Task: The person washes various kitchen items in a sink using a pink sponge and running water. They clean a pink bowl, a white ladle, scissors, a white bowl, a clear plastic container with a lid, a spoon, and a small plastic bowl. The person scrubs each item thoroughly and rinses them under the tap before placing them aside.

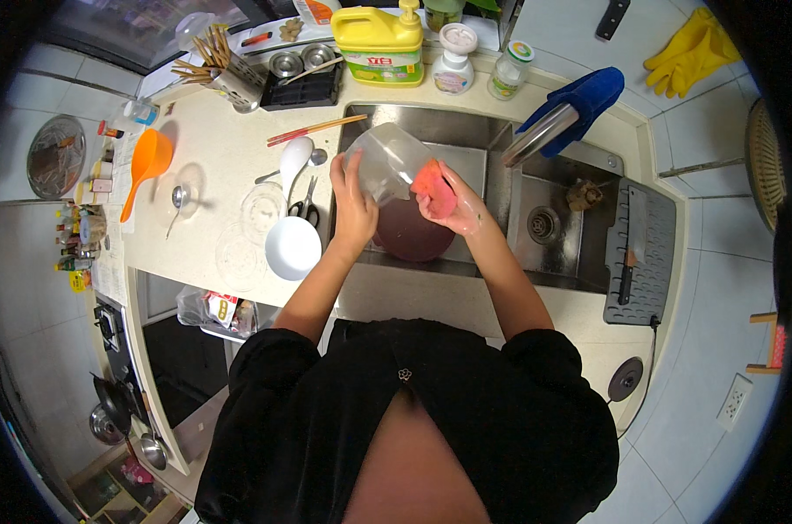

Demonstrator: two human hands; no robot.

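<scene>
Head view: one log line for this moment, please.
left hand: holds clear container | right hand: presses pink sponge on it | place: over sink

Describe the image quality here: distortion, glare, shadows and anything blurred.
Head view: strong fisheye bends the counter edges and blackens the corners; light glares off the clear container held by the left hand; the right hand gleams wet around the pink sponge; soft shadows; nothing plainly blurred.

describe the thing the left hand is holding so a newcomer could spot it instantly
Start at the steel sink set in the pale counter. Above its left basin, both hands meet: the left hand grips a clear plastic container, tilted, while the right hand presses an orange-pink sponge against it. It is the only see-through vessel held up over the sink; a dark round dish lies below.
</scene>
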